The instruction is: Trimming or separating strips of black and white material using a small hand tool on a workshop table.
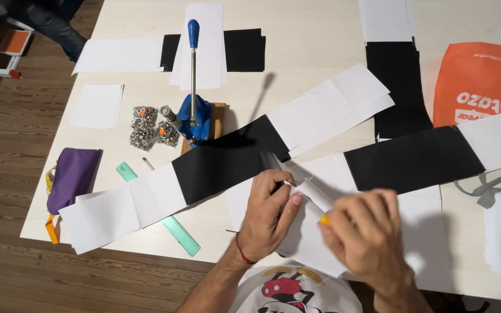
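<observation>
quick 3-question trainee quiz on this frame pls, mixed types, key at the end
1. True or false: the left hand presses on white fabric.
2. What does the right hand hold? A) a yellow-tipped tool B) the green ruler C) the purple pouch
3. What lies just left of the blue lever press?

Key:
1. True.
2. A, the yellow-tipped tool.
3. A pile of metal eyelets.

A large pale table (pixel 320 52) stands on a dark wooden plank floor (pixel 7 174); light casts soft shadows.
</observation>
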